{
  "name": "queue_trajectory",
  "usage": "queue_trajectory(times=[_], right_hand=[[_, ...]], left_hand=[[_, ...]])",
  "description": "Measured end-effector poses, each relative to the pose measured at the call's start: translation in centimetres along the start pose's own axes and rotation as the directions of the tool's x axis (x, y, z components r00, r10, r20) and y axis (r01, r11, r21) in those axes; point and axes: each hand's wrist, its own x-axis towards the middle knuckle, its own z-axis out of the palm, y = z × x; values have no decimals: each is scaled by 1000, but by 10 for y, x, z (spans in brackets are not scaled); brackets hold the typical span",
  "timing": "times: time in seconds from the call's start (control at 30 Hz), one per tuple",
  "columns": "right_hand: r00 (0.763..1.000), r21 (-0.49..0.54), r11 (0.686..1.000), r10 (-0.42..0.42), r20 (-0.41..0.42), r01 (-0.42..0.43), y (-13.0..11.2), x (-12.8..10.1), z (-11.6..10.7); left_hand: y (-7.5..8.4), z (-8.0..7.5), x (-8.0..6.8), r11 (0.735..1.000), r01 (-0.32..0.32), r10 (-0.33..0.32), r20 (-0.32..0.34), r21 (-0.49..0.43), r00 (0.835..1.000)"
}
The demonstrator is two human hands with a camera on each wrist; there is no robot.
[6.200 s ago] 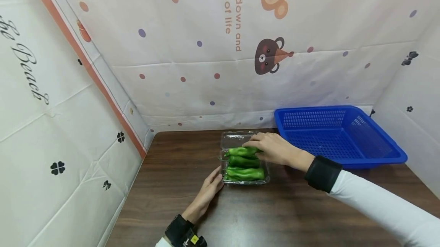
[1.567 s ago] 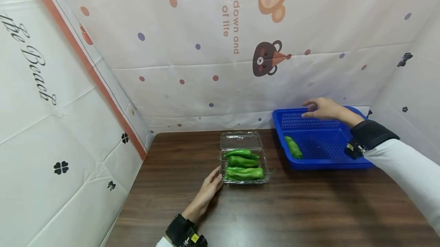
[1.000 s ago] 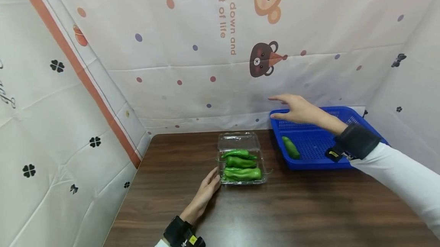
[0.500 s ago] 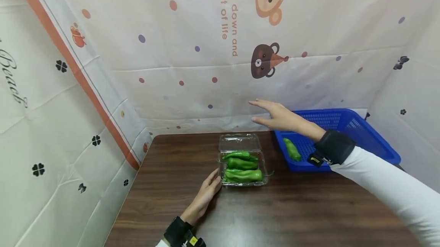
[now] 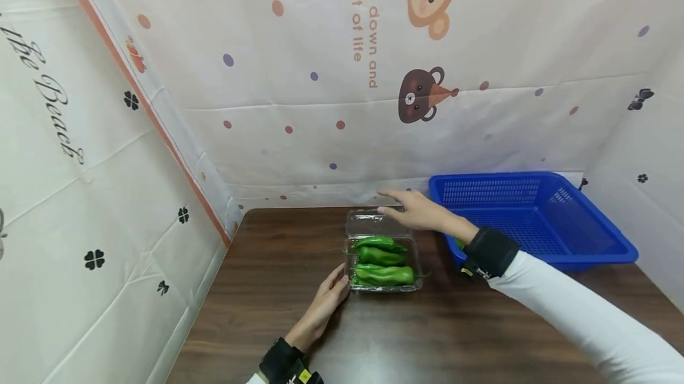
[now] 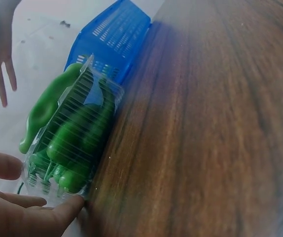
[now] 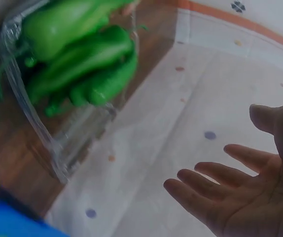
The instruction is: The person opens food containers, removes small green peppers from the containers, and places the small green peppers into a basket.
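Several green peppers (image 5: pixel 387 275) lie in a clear plastic clamshell container (image 5: pixel 385 289), its lid (image 5: pixel 369 224) folded back toward the wall. My left hand (image 5: pixel 323 304) rests against the container's left side; the left wrist view shows thumb and fingertips touching that end. Above the lid hovers my right hand (image 5: pixel 417 210), its fingers spread and holding nothing. The right wrist view shows the same hand (image 7: pixel 250 182) with nothing in its palm, apart from the peppers (image 7: pixel 77 54). Mostly hidden behind the right wrist, another green pepper (image 5: pixel 459 244) lies in the blue basket (image 5: pixel 534 177).
The blue basket stands at the back right of the brown wooden table (image 5: pixel 283 253). A printed white cloth (image 5: pixel 299 152) hangs behind the table and along both sides. The right forearm (image 5: pixel 566 307) reaches across in front of the basket.
Earlier, my right hand was at a pepper in the container; then a pepper lay in the basket. Since then the right hand has moved left and lowered toward the lid. The left hand stays.
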Motion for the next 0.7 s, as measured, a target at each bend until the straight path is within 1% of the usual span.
queue_trajectory(times=[0.07, 0.2, 0.3, 0.4, 0.53, 0.6, 0.7], right_hand=[[1000, 7, 1000, -8, 24, 8, 1, 0, 10], [997, 31, 999, 19, 70, -21, 4, -1, 27], [997, 22, 999, 30, 73, -31, 10, -1, 37], [997, 5, 1000, 12, 81, -12, 19, -2, 50], [991, 12, 1000, 8, 135, -9, 29, -7, 69], [987, 11, 1000, 10, 159, -12, 32, -9, 77], [987, -6, 1000, -14, 158, 16, 31, -8, 84]], left_hand=[[1, 0, 0, 1000, -2, 2, -4, -1, 1000], [2, 2, 2, 1000, 1, -1, -6, 10, 1000], [3, 5, 4, 1000, -8, 8, -3, 14, 1000], [3, 7, 3, 1000, -3, 3, 5, 10, 1000], [1, 6, -1, 1000, 12, -12, 10, 9, 1000], [1, 5, -2, 1000, 9, -9, 6, 4, 1000], [2, 2, -2, 1000, -3, 3, -5, -1, 1000]])
